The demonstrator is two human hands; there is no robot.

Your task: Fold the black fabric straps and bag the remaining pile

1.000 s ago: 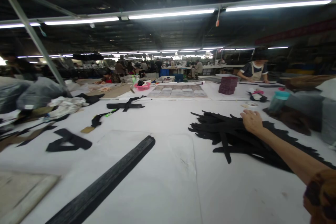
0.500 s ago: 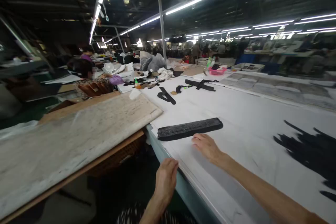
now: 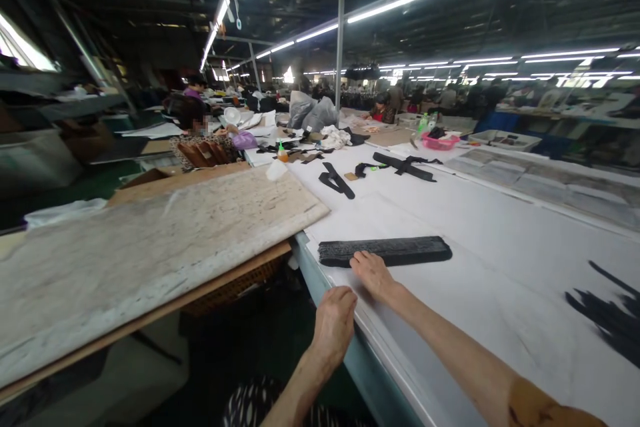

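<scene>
On the white-covered table (image 3: 480, 233) lies a long, neat stack of black fabric strips (image 3: 415, 250), running left to right near the table corner. My right hand (image 3: 374, 275) is at the stack's near edge, its fingertips on the left half of it, fingers loosely bent and not wrapped round anything. Lower and to the left, my left hand (image 3: 336, 317) is at the table's edge with its fingers curled together. Whatever those fingers hold, if anything, is hidden.
A stained pale board (image 3: 165, 233) adjoins on the left. Black fabric pieces (image 3: 607, 320) lie at right, more strips (image 3: 405, 165) further back. A pink basket (image 3: 440, 141), an orange bottle (image 3: 283, 152) and grey bags (image 3: 315, 113) stand beyond. A co-worker (image 3: 200, 130) sits at back left.
My right hand has moved left along the stack and now touches its near edge. My left hand stays by the table edge, slightly nearer the stack. The view has turned a little left.
</scene>
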